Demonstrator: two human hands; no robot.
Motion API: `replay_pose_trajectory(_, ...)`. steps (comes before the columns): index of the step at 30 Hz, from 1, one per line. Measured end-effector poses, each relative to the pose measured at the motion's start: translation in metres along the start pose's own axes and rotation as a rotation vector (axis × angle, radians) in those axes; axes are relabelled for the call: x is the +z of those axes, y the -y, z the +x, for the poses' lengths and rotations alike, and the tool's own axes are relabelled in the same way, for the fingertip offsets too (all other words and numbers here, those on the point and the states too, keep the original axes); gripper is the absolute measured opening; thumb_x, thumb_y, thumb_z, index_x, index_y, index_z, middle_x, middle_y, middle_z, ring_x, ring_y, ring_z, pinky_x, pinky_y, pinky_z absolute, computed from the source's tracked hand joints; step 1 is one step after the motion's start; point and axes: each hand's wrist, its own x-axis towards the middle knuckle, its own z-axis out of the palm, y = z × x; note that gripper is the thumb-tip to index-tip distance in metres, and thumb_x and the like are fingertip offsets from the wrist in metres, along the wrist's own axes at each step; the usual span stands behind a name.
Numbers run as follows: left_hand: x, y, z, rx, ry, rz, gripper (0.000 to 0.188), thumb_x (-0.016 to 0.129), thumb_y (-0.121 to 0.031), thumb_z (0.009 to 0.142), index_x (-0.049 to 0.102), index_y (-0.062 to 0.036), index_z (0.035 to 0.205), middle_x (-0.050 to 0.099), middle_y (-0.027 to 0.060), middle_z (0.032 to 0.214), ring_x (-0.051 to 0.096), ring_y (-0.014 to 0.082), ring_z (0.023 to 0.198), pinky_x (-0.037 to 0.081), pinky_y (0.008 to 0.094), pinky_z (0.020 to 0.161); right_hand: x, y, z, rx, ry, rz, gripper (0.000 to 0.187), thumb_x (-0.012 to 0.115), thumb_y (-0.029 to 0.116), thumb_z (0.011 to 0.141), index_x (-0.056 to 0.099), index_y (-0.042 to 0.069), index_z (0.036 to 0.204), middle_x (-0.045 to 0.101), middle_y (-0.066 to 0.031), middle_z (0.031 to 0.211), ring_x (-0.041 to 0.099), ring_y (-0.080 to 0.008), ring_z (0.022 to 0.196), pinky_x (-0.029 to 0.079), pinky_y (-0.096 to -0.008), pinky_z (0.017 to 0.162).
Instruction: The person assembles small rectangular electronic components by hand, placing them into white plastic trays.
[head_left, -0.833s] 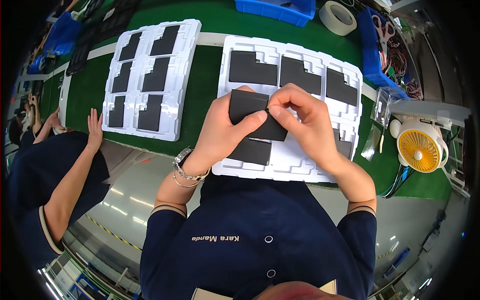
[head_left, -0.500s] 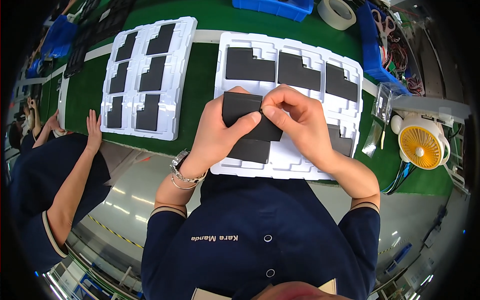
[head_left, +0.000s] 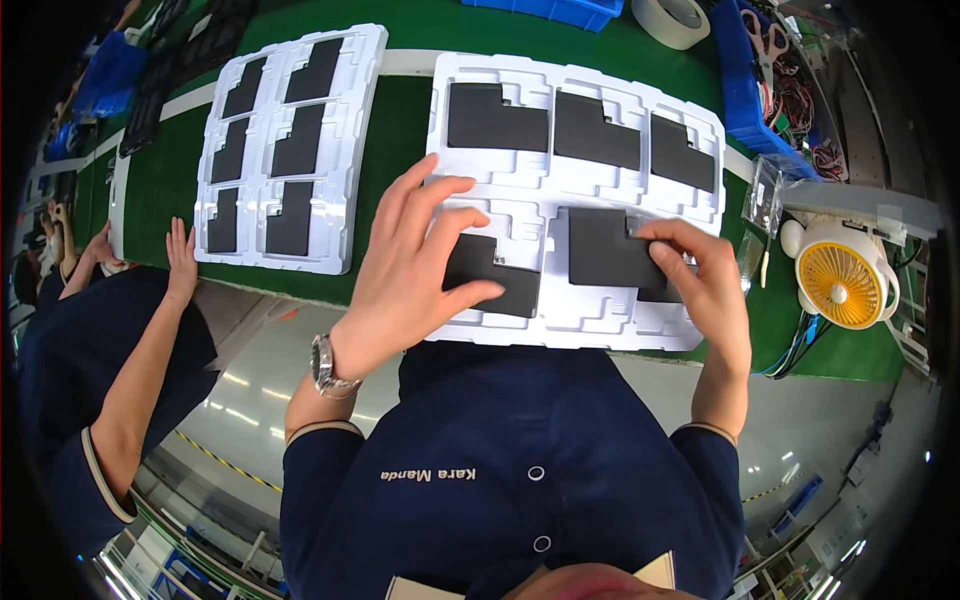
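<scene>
My right hand [head_left: 705, 270] pinches a flat black L-shaped piece [head_left: 605, 255] near its notched corner. That piece is over the middle of the front row of a white moulded tray [head_left: 560, 332]; whether it touches the tray I cannot tell. My left hand [head_left: 400, 255] is open, fingers spread and empty, beside another such piece [head_left: 505, 290] in the front left compartment. Three like pieces, one of them the middle piece [head_left: 597, 130], lie in the far row. A piece at the front right [head_left: 655, 296] is mostly hidden by my right hand and the held piece.
A second white tray [head_left: 357, 130] with several black pieces stands to the left; a co-worker's hand [head_left: 182, 260] is next to it. On the right are a small yellow-and-white fan [head_left: 838, 275], clear plastic bags [head_left: 765, 205] and a blue bin [head_left: 735, 90]. A tape roll [head_left: 672, 20] sits behind.
Both hands held the black piece before. My left hand has let go, opened and moved left. My right hand has carried the piece rightward over the tray's front middle.
</scene>
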Motion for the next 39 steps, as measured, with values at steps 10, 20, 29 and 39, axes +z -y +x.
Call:
replay_pose_trajectory(10,0.005,-0.001,-0.019,-0.110,0.076,0.073,0.075,0.088,-0.033,0.061,0.052,-0.0047,0.121,0.030,0.0139,0.151,0.018,0.0446,0.142,0.022,0.0608,0.112,0.034,0.008,-0.015,-0.180,-0.400,-0.634,0.030,0.073,0.006,0.076,0.063,0.003,0.104,0.056,-0.0106,0.100,0.053,-0.0294,0.089,0.045,-0.0396,0.077)
replay_pose_trajectory(20,0.007,0.004,-0.012,-0.093,0.037,0.145,0.077,0.087,-0.031,0.063,0.051,-0.0040,0.125,0.031,0.0138,0.150,0.019,0.0441,0.142,0.024,0.0585,0.111,-0.007,-0.007,-0.016,-0.082,-0.198,-0.601,0.027,0.076,0.002,0.071,0.058,0.001,0.091,0.057,-0.0100,0.094,0.054,-0.0282,0.086,0.045,-0.0369,0.073)
replay_pose_trajectory(29,-0.001,-0.026,0.014,-0.096,0.091,-0.672,0.060,0.078,-0.024,0.076,0.053,-0.0054,0.127,0.064,0.0142,0.114,0.063,0.0293,0.104,0.049,0.0387,0.092,0.003,0.065,0.028,-0.267,0.072,0.024,0.021,0.073,0.007,0.077,0.057,-0.001,0.088,0.057,-0.0041,0.079,0.051,-0.0150,0.074,0.043,-0.0272,0.071)
replay_pose_trajectory(39,0.000,-0.021,0.025,-0.365,-0.084,-0.957,0.020,0.070,-0.016,0.087,0.064,0.0009,0.096,0.062,0.0009,0.084,0.057,0.0084,0.076,0.048,0.0257,0.069,0.030,0.045,0.056,-0.268,0.131,0.251,0.012,0.062,0.011,0.091,0.061,0.000,0.094,0.058,-0.0030,0.091,0.053,-0.0140,0.085,0.042,-0.0284,0.080)
